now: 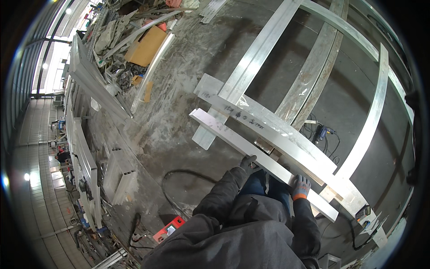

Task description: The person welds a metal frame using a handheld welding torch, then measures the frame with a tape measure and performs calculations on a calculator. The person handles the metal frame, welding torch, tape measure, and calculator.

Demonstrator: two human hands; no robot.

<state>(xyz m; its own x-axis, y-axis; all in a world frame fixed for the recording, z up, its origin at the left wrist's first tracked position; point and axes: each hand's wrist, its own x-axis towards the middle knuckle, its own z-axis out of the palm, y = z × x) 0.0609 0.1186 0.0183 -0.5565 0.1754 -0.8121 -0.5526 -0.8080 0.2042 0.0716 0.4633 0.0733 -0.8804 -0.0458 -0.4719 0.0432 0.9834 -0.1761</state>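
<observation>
"Silver metal is shining along the beam with dark handwriting [268, 130]; I'm using that as our landmark. Where is the bar lying?"

"The silver bar [266, 163] is lying on the near side of the marked beam, running roughly alongside it."

"And the left hand [247, 162]?"

"It is wearing a dark glove and touching the bar's near edge, in front of the marked beam. Its fingers are mostly hiding from view, so I cannot tell whether they are gripping."

"How about the right hand [301, 184]?"

"Wearing a grey glove with an orange cuff, it is resting nearer the marked beam's right end. Its fingers are lying across the bar and clamping it."

"What else is surrounding the marked beam?"

"On its far side, a pale crossbar [264, 54] and a weathered beam [304, 76] are stretching away, and a power tool [320, 134] is lying on the floor between bars. Just past its right end, a keypad device [362, 212] is resting."

"And on the near side?"

"A black hose [183, 171] is curving over the floor, and a red box [169, 229] is sitting farther from the marked beam."
</observation>
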